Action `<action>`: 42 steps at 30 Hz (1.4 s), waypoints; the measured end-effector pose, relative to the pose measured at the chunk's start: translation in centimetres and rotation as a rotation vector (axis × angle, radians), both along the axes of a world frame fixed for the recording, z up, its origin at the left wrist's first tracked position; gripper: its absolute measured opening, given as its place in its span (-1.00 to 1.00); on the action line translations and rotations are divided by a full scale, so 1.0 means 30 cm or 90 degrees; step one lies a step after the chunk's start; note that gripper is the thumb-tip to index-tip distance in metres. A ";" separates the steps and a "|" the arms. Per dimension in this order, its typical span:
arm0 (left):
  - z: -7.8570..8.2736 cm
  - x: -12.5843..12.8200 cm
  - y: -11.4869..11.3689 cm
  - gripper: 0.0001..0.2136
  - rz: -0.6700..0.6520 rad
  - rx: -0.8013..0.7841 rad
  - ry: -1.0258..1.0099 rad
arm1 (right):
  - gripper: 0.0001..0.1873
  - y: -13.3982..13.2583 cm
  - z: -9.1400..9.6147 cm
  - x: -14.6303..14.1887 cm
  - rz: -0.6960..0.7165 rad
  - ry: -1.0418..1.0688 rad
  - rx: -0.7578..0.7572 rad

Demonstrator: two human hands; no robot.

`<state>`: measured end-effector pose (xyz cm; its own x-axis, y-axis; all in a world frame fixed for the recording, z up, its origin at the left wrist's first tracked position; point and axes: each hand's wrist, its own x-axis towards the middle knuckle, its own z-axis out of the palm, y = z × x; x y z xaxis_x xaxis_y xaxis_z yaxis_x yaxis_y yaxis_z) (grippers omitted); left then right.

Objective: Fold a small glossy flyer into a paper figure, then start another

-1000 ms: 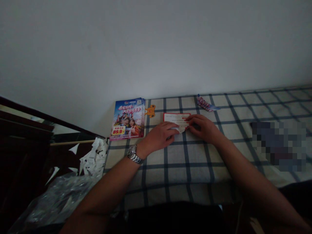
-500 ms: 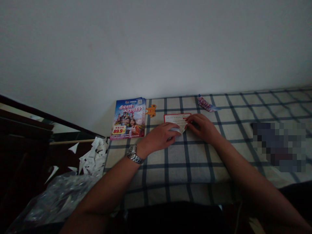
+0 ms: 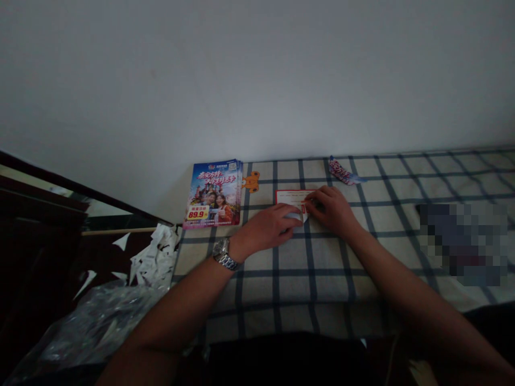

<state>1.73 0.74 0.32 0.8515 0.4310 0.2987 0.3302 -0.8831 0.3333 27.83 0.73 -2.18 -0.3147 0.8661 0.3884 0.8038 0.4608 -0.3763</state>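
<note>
A small printed sheet of paper (image 3: 288,198) with a red border lies on the checked cloth between my hands. My left hand (image 3: 269,227), with a metal watch at its wrist, rests over the sheet's near left part, its curled fingers holding the paper down. At the right edge, the fingers of my right hand (image 3: 332,212) pinch the paper, whose near right corner is turned over in a fold. My fingers hide much of that fold. Behind my right hand lies a folded, colourful paper piece (image 3: 341,172).
A stack of flyers (image 3: 213,195) lies at the table's left end, beside a bear print (image 3: 252,182) on the cloth. Torn white paper (image 3: 156,257) and a clear plastic bag (image 3: 96,321) are lower left. A blurred-out object (image 3: 462,244) lies right. The wall (image 3: 257,80) borders the back.
The sheet's right part has been folded over further, and less of its printed face shows. My right hand has shifted slightly left and closer to my left hand.
</note>
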 end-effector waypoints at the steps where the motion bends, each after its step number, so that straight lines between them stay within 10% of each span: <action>1: 0.001 0.001 0.000 -0.76 0.001 0.001 0.004 | -0.85 -0.002 0.001 -0.004 -0.007 -0.005 0.002; 42: -0.004 0.012 -0.007 -0.62 0.019 -0.001 0.016 | -0.87 -0.005 -0.005 -0.039 -0.071 -0.030 0.017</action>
